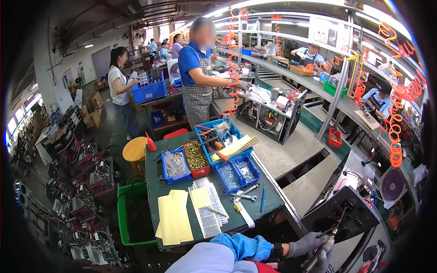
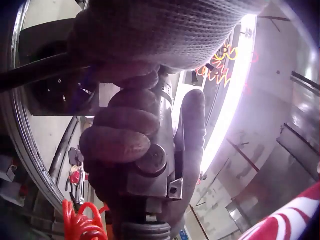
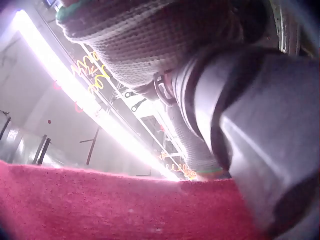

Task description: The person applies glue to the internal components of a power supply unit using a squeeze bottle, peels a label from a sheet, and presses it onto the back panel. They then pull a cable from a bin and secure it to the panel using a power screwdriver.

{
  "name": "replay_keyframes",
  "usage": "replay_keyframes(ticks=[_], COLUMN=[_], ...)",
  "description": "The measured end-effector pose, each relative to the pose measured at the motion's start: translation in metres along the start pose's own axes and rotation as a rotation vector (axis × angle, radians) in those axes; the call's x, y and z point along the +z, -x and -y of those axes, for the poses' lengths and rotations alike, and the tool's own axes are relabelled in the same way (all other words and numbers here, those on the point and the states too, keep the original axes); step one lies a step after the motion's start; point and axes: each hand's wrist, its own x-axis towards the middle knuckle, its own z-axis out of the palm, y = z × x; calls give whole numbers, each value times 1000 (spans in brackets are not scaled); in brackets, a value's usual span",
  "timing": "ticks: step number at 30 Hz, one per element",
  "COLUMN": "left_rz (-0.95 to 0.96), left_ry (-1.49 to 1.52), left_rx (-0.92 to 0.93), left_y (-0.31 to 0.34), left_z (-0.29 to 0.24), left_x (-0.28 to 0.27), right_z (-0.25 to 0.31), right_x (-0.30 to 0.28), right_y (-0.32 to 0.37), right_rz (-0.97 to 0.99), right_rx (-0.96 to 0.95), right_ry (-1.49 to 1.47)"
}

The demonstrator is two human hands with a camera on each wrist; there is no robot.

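Curling tight, the left grip point(image 2: 131, 127) wraps the power screwdriver point(image 2: 156, 167)

Head view: fisheye, edges bent and black; bright, even tube lights point(image 1: 273, 3) above green table point(image 1: 273, 195). Wrist views: tube glare blown white; left hand point(image 2: 125, 135), tool point(image 2: 160, 165) shadowed, blurred.

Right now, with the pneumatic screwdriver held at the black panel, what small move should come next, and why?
Probably ease the bit straight down until it seats squarely before triggering. The left hand grips the pneumatic screwdriver, fingers curled round its body. In the head view the tool's tip lies right at the black panel, but contact cannot be confirmed.
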Motion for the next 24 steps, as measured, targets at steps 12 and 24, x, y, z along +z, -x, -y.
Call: replay_keyframes(ticks=[12, 24], left_rz=[75, -53], left_ry=[90, 168], left_rx=[-72, -74], left_y=[14, 5], left_z=[-18, -8], left_x=[3, 9], right_z=[-28, 5], right_x=[-20, -15], right_y=[-21, -10], right_rz=[70, -43], right_rx=[-25, -37], right_ry=[-72, -33])
